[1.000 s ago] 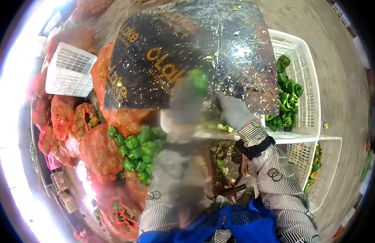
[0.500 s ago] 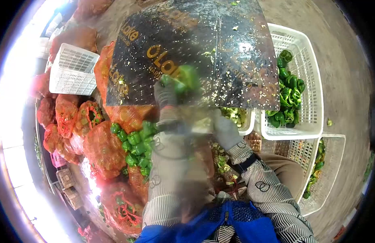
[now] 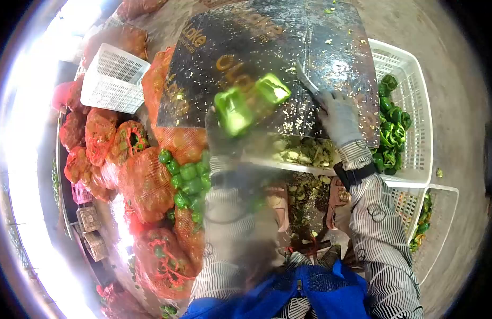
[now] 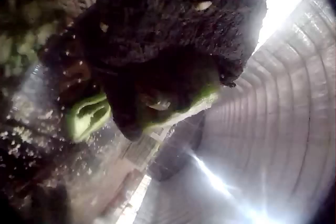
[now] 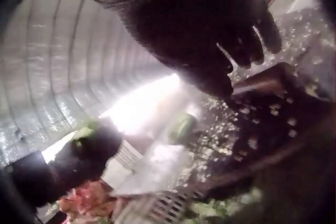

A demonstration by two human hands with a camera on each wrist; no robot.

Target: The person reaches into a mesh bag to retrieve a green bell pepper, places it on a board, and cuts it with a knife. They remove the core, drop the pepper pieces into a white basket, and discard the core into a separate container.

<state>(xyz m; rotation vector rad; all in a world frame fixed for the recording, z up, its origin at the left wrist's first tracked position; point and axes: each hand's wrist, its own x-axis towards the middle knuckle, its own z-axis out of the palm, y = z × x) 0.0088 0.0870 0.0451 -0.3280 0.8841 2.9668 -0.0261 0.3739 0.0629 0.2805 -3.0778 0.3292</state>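
My gloved left hand [image 3: 217,125] grips a cut green bell pepper half [image 3: 232,111] above the near part of a dark printed board [image 3: 203,80]. Its pale inside shows in the head view, and in the left wrist view the gloved fingers mostly hide it. A second pepper half [image 3: 272,89] lies cut side showing on the board, to the right of the first. At the board's right part my gloved right hand [image 3: 339,114] holds a knife [image 3: 308,78], its blade pointing up and left. The handle is largely covered by the fingers.
A white crate of green peppers [image 3: 424,122] stands right of the board. Below its near edge sits a white bin [image 3: 310,169] of pepper scraps. Mesh sacks [image 3: 145,183], loose whole peppers [image 3: 190,181] and a white basket [image 3: 110,95] are at left. Seeds litter the board.
The pepper at the left hand is now in two halves, one held and one on the board. The right hand has moved up onto the board, where the knife now shows.
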